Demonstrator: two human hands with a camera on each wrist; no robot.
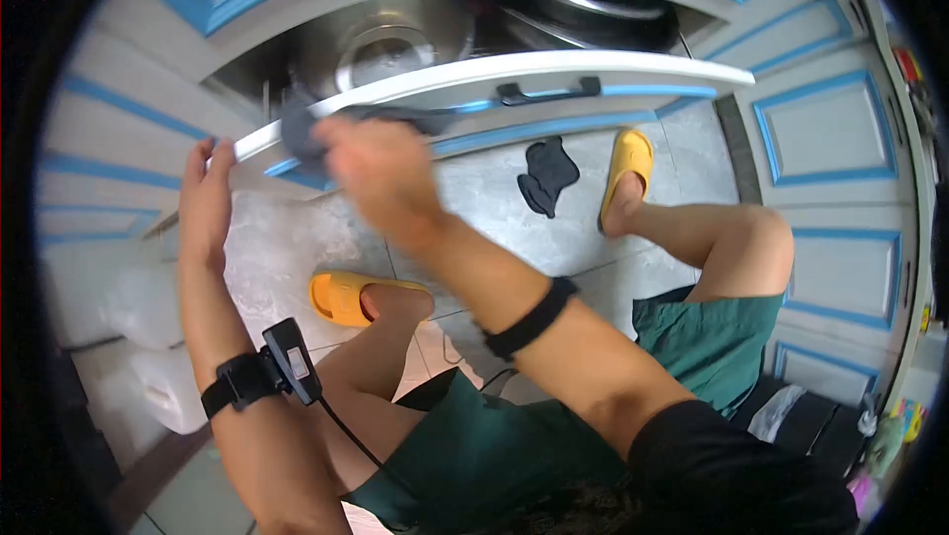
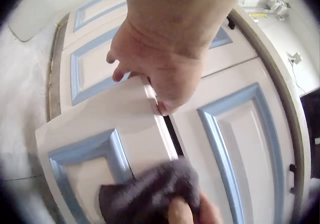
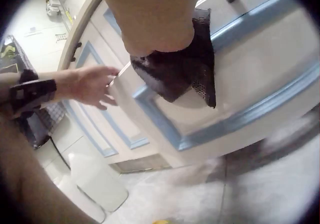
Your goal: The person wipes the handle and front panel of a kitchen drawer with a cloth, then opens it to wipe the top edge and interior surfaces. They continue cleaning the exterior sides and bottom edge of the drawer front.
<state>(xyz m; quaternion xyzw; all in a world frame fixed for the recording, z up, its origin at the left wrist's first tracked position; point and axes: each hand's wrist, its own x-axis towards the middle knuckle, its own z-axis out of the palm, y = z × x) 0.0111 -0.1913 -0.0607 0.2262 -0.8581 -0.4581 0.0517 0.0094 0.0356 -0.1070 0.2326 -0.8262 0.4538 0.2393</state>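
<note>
A white drawer front [image 1: 682, 65] with blue trim and a black handle [image 1: 549, 91] stands pulled out from the cabinet. My left hand [image 1: 206, 204] grips its left end, with the thumb at the top edge and fingers around the side in the left wrist view. A dark grey cloth [image 2: 150, 191] is bunched in my right hand [image 1: 381, 169], which holds it against the drawer front near the left end. Part of the cloth drapes over the top edge, and a corner hangs down the face in the right wrist view. My right fingers are blurred.
Metal pots [image 1: 381, 45] sit inside the drawer. A black cloth-like piece [image 1: 549, 176] lies on the grey tiled floor [image 1: 474, 199], between feet in yellow slippers [image 1: 341, 298]. White plastic jugs [image 1: 168, 392] stand at the left. Cabinets [image 1: 825, 130] line the right side.
</note>
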